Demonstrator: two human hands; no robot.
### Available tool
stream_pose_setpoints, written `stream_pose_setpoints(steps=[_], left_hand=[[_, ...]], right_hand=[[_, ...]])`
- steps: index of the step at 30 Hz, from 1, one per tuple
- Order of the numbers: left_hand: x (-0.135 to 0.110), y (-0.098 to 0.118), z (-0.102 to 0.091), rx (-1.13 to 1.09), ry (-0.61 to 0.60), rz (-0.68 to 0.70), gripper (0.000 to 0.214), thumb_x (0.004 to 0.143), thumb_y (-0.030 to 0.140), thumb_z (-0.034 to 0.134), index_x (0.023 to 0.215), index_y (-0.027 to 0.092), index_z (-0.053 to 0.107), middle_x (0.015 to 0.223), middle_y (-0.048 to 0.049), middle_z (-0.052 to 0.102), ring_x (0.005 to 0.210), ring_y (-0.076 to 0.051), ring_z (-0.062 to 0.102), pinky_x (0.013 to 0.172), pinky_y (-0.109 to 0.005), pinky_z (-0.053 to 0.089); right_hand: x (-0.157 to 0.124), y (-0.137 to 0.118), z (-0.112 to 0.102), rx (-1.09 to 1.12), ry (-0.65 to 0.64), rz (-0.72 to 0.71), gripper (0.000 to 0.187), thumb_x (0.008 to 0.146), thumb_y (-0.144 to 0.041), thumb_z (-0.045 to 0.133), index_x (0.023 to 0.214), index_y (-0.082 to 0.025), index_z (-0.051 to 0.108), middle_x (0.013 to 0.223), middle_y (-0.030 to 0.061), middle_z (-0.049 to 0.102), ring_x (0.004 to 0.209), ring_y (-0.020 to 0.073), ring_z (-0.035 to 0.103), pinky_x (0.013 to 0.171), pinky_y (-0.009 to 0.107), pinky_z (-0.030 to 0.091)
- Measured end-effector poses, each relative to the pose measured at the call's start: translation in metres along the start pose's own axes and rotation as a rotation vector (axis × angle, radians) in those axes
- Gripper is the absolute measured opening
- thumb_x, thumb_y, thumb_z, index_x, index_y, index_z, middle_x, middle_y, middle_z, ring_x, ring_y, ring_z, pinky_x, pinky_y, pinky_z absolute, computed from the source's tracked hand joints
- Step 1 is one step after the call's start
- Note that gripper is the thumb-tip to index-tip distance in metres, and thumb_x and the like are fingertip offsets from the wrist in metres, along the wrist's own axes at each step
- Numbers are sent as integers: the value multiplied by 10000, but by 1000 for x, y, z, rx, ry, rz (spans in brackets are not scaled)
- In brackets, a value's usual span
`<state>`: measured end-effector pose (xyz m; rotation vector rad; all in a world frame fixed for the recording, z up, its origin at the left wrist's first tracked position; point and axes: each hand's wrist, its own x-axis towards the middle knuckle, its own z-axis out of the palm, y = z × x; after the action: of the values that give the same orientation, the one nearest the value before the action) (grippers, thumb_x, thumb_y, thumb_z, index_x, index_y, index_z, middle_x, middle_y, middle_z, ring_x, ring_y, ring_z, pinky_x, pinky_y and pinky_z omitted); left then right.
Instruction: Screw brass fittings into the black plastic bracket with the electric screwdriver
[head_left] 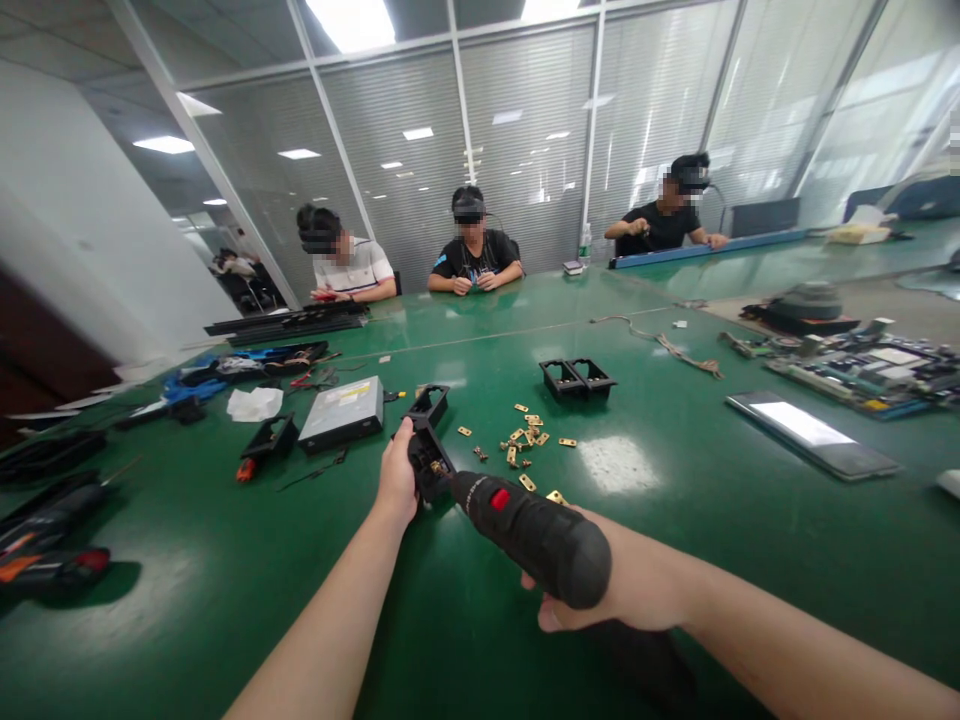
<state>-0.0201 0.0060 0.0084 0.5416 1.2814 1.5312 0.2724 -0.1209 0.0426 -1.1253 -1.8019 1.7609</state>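
Note:
My left hand (397, 475) grips a black plastic double frame (429, 405) by its near left side, tilted up off the green table. Small brass-coloured pieces show inside its nearer compartment. In my right hand (577, 590) is a black cordless drill (532, 530) with a red button on top; the fingers wrap round its handle, mostly hidden beneath the body. The drill's front end points at the frame's near right corner, and whether its bit touches anything is hidden. Loose brass plates (531, 435) and a few small screws (480, 453) lie just beyond the drill.
Another black double frame (577, 378) stands farther back. Left of my hand lie an optical drive (341, 412), white tissue (255, 403) and an orange-black power tool (52, 570). A phone (810, 432) and circuit boards (870, 365) lie right. Three people sit across the table (480, 330).

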Motion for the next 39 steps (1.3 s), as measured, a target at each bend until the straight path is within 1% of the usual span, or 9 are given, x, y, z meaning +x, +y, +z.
stream_pose_setpoints(steps=[6, 10, 13, 16, 20, 23, 31, 36, 39], left_hand=[[1, -2, 0, -8, -8, 10, 289, 1214, 479, 795, 1211, 191, 819, 899, -65, 851, 643, -239, 804, 658, -336, 704], [3, -4, -1, -24, -13, 1, 334, 1170, 525, 868, 1215, 198, 813, 916, -69, 858, 665, -246, 817, 668, -340, 710], [3, -4, -1, -27, -21, 1, 367, 1158, 554, 878, 1223, 198, 817, 934, -77, 867, 670, -250, 821, 670, -351, 718], [1, -3, 0, -17, -25, 0, 372, 1167, 558, 863, 1223, 193, 820, 917, -76, 864, 654, -250, 810, 654, -357, 717], [-1, -2, 2, -27, -24, -4, 325, 1195, 511, 836, 1220, 186, 828, 925, -81, 875, 684, -248, 829, 692, -350, 726], [0, -2, 1, -44, -21, -1, 322, 1181, 502, 870, 1241, 188, 833, 977, -92, 900, 719, -254, 852, 735, -361, 740], [3, -3, 2, -29, -12, -10, 351, 1183, 524, 861, 1229, 177, 835, 904, -71, 860, 675, -242, 817, 684, -340, 715], [0, -1, 4, -18, -14, 0, 317, 1226, 482, 784, 1242, 170, 836, 913, -79, 868, 656, -233, 805, 670, -332, 712], [-2, 0, 5, -23, -6, -1, 303, 1224, 474, 788, 1227, 175, 837, 923, -83, 871, 656, -239, 809, 659, -337, 710]], right_hand=[[-6, -2, -2, 135, -77, -3, 649, 612, -336, 1295, 1068, -226, 846, 1016, 9, 854, 981, 255, 808, 893, 380, 678], [-4, 2, -1, 180, -96, -21, 617, 591, -318, 1298, 1010, -205, 859, 1071, 37, 891, 957, 234, 812, 885, 369, 686], [0, 11, -1, 159, -55, -9, 664, 548, -297, 1303, 1009, -218, 831, 978, -5, 853, 886, 220, 793, 831, 351, 673], [-1, 14, 0, 110, -19, -21, 678, 571, -287, 1299, 1052, -230, 823, 931, -27, 812, 885, 218, 762, 815, 336, 649], [-8, 7, 2, 94, -15, -36, 675, 608, -308, 1306, 1063, -233, 815, 929, -29, 793, 890, 221, 752, 830, 342, 646], [-9, 3, 2, 90, -8, -38, 684, 600, -310, 1313, 1067, -237, 818, 908, -37, 777, 889, 224, 746, 836, 345, 642], [-9, -6, 3, 97, -34, -8, 673, 559, -337, 1313, 893, -238, 738, 889, -35, 773, 865, 204, 688, 763, 314, 558], [-10, -15, 4, 120, -63, -3, 635, 586, -374, 1296, 870, -235, 745, 889, -28, 778, 865, 201, 679, 764, 308, 530], [-10, -16, 3, 110, -64, -4, 615, 593, -352, 1286, 891, -237, 760, 901, -27, 773, 863, 202, 667, 772, 319, 525]])
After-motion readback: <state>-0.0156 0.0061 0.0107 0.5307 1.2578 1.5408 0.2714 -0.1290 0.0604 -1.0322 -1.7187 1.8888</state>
